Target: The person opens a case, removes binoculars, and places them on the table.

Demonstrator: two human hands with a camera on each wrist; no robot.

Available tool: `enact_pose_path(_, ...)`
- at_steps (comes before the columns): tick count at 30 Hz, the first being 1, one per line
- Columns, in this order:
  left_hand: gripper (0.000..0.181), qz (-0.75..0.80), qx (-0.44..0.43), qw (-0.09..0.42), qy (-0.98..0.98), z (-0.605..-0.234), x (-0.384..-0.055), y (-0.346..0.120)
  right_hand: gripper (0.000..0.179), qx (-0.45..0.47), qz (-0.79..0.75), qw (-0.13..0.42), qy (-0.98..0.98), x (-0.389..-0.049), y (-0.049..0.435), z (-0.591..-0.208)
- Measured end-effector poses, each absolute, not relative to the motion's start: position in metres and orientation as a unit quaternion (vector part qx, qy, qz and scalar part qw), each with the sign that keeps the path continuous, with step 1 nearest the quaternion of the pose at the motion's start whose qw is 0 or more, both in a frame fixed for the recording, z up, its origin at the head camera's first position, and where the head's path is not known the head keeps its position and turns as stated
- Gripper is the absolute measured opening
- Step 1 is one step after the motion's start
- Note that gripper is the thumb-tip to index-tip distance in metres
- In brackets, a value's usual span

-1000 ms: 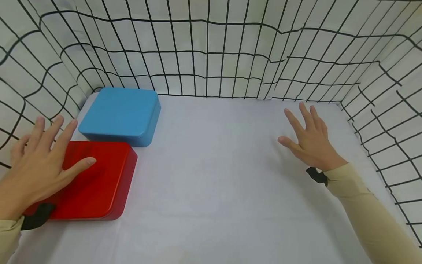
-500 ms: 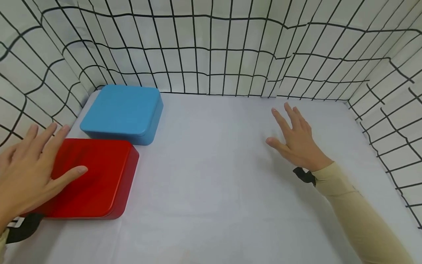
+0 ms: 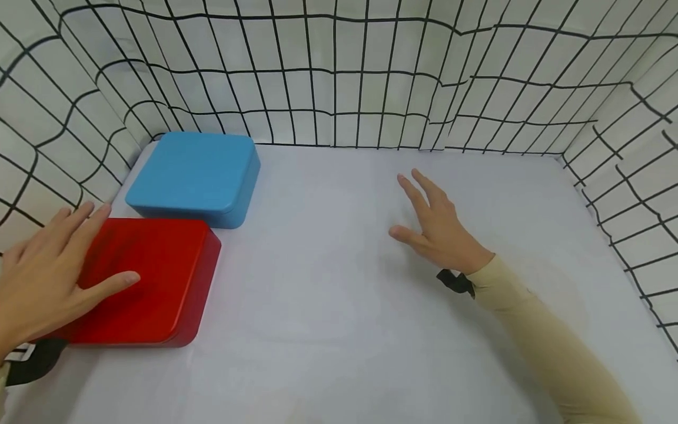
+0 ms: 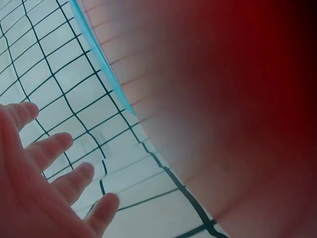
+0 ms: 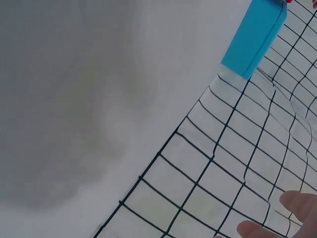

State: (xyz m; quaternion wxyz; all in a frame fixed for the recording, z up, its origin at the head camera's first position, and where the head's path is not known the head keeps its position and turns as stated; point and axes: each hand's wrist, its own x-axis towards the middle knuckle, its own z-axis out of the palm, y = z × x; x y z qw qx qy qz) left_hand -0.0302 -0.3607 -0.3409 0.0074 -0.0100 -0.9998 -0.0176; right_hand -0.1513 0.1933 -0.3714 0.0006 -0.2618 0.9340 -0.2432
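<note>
At the left of the head view lies a red box (image 3: 153,282) with rounded corners. Over its left part is my left hand (image 3: 53,271), fingers spread and thumb out; whether it touches the lid I cannot tell. Directly behind stands a smaller light blue box (image 3: 193,171), its near edge close against the red one. My right hand (image 3: 442,227) hovers above the white surface right of centre, fingers extended, holding nothing. The right wrist view shows the blue box (image 5: 255,37) at its top and some fingertips (image 5: 297,203) low at the right. Blurred red fills much of the left wrist view.
White cloth (image 3: 318,294) covers the surface. A white wall with a black grid (image 3: 333,73) rises at the back and along both sides, close behind the blue box and beside my left hand. Dark bands (image 3: 455,282) sit at both wrists.
My right hand has moved left toward the middle, over the white surface. My left hand has shifted slightly left over the red box. Both boxes stay where they were.
</note>
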Motion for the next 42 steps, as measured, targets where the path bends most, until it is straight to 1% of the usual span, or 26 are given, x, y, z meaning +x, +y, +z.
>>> enact_pose_path(6,0.127,-0.010,-0.020,0.008,-1.000,-0.347,-0.034,-0.378,0.097,-0.272,-0.280,0.040,0.920,-0.147,0.166,-0.371)
enact_pose_path(12,0.131,-0.047,-0.023,0.024,-0.998,-0.352,-0.037,-0.392,0.099,-0.297,-0.297,0.059,0.906,-0.144,0.144,-0.373)
enact_pose_path(18,0.129,-0.061,-0.016,0.019,-0.998,-0.358,-0.033,-0.397,0.101,-0.315,-0.311,0.076,0.893,-0.141,0.127,-0.377)
enact_pose_path(25,0.116,-0.077,-0.010,0.014,-0.997,-0.360,-0.033,-0.397,0.096,-0.327,-0.330,0.097,0.880,-0.135,0.104,-0.380)
enact_pose_path(33,0.109,-0.100,0.008,-0.032,-0.994,-0.361,-0.032,-0.394,0.099,-0.359,-0.332,0.113,0.865,-0.129,0.070,-0.379)
enact_pose_path(37,0.107,-0.098,0.015,-0.044,-0.994,-0.364,-0.032,-0.395,0.100,-0.374,-0.327,0.121,0.860,-0.128,0.052,-0.377)
enact_pose_path(42,0.107,-0.088,0.036,-0.051,-0.994,-0.367,-0.028,-0.395,0.102,-0.391,-0.318,0.146,0.851,-0.123,0.027,-0.378)
